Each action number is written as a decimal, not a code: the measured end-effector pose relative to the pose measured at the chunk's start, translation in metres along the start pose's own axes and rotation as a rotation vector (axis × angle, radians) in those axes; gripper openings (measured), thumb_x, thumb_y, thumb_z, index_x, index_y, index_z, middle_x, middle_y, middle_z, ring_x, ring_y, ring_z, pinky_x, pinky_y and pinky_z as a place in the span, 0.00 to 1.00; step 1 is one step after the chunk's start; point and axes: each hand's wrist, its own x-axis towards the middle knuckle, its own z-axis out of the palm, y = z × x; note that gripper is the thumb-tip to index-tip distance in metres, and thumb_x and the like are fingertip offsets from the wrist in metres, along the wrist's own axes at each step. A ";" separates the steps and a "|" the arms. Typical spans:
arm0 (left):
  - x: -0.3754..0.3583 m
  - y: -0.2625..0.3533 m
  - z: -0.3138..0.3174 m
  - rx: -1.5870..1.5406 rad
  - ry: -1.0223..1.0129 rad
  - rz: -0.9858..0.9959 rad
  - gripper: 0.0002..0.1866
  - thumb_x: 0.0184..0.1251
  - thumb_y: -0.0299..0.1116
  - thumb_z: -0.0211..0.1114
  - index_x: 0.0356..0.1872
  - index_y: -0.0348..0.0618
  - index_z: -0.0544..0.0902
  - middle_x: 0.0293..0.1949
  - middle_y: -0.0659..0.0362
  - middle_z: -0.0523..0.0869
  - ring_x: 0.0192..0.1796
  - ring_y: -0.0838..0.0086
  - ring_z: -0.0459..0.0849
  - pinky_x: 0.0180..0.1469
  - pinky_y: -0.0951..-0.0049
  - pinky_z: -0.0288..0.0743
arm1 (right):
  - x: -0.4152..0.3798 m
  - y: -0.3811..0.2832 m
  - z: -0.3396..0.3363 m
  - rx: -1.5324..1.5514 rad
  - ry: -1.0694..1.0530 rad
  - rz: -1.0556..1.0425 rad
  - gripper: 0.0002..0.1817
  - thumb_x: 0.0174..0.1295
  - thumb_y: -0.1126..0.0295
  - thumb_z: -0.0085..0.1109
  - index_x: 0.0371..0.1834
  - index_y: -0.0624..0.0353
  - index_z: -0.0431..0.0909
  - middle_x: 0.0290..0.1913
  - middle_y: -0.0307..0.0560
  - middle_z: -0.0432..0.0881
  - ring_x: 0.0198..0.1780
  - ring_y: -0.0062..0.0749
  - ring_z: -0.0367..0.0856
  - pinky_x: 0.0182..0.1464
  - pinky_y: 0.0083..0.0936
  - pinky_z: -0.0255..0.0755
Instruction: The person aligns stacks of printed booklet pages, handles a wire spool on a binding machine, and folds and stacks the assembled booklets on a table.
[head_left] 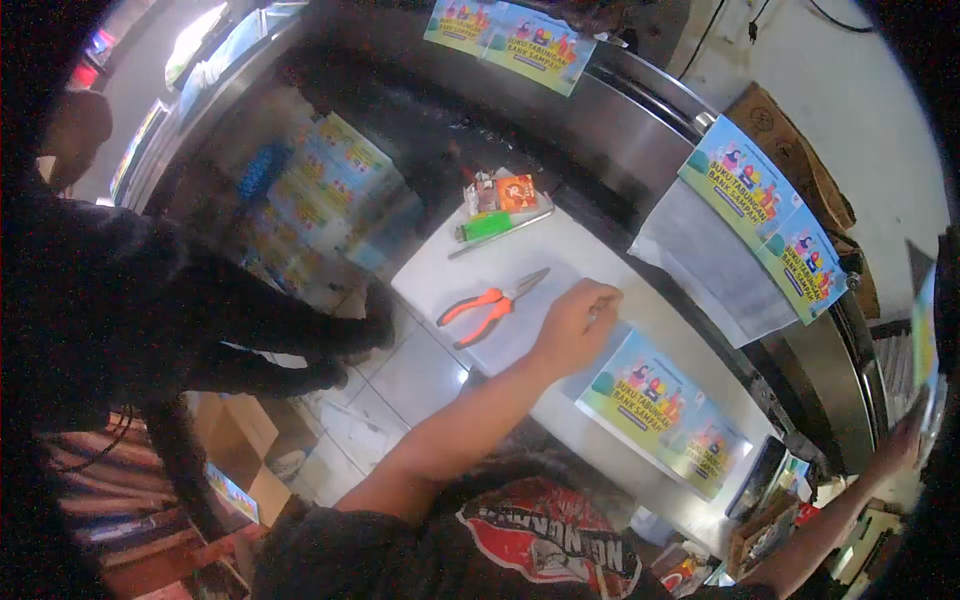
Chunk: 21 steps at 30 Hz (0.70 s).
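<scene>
My left hand is closed over the white table, its fingers curled. A small pale spot shows between them, too small to name. To its left lie pliers with orange handles, jaws apart. A stack of printed booklet covers rests on the table just below the hand. At the far right edge my right hand grips a printed sheet, seen nearly edge-on and partly cut off by the dark rim.
Farther up the table are a green lighter, a metal rod and small packs. Printed covers lie on the metal machine beyond. Another person in dark clothes stands at the left, near an open cardboard box.
</scene>
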 end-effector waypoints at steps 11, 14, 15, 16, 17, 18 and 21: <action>-0.001 -0.002 0.000 -0.036 -0.017 -0.035 0.08 0.67 0.25 0.61 0.45 0.35 0.82 0.39 0.52 0.84 0.40 0.69 0.84 0.44 0.72 0.77 | -0.115 -0.064 0.065 0.016 -0.435 0.145 0.26 0.59 0.81 0.50 0.64 0.61 0.74 0.64 0.56 0.76 0.66 0.51 0.73 0.67 0.41 0.67; -0.001 -0.002 0.003 -0.040 -0.009 -0.029 0.08 0.67 0.25 0.61 0.44 0.35 0.82 0.39 0.52 0.84 0.40 0.69 0.84 0.44 0.72 0.77 | -0.133 -0.210 0.068 0.077 -0.823 0.141 0.29 0.51 0.73 0.67 0.61 0.59 0.75 0.63 0.55 0.75 0.61 0.54 0.75 0.64 0.40 0.69; -0.002 -0.001 0.004 -0.045 0.003 -0.037 0.08 0.67 0.25 0.61 0.44 0.35 0.82 0.39 0.52 0.84 0.40 0.69 0.84 0.44 0.72 0.77 | -0.129 -0.261 0.065 0.046 -0.974 0.053 0.33 0.47 0.68 0.74 0.60 0.58 0.75 0.64 0.55 0.74 0.61 0.53 0.74 0.64 0.41 0.69; -0.002 0.001 0.003 -0.041 0.002 -0.040 0.08 0.67 0.25 0.61 0.44 0.35 0.82 0.39 0.52 0.84 0.40 0.69 0.84 0.44 0.72 0.77 | -0.134 -0.284 0.067 0.046 -0.940 -0.105 0.39 0.41 0.63 0.78 0.60 0.57 0.74 0.65 0.54 0.73 0.63 0.53 0.73 0.64 0.41 0.68; -0.003 0.002 0.003 -0.044 -0.011 -0.035 0.08 0.67 0.25 0.61 0.44 0.35 0.82 0.39 0.52 0.84 0.40 0.68 0.84 0.44 0.71 0.77 | -0.141 -0.295 0.071 0.049 -0.893 -0.260 0.44 0.34 0.59 0.82 0.61 0.57 0.74 0.66 0.54 0.72 0.64 0.53 0.71 0.65 0.42 0.67; -0.004 0.003 0.004 -0.046 -0.021 -0.037 0.08 0.67 0.25 0.61 0.44 0.35 0.81 0.40 0.51 0.84 0.40 0.68 0.84 0.44 0.71 0.77 | -0.147 -0.295 0.075 0.046 -0.927 -0.199 0.46 0.31 0.56 0.82 0.61 0.57 0.75 0.66 0.55 0.72 0.65 0.55 0.69 0.65 0.44 0.66; -0.002 -0.002 0.004 -0.058 -0.027 -0.037 0.08 0.66 0.25 0.63 0.45 0.36 0.81 0.39 0.51 0.83 0.40 0.66 0.84 0.44 0.71 0.77 | -0.142 -0.293 0.081 0.017 -0.992 -0.202 0.47 0.30 0.57 0.82 0.61 0.58 0.76 0.67 0.56 0.70 0.64 0.54 0.70 0.65 0.44 0.67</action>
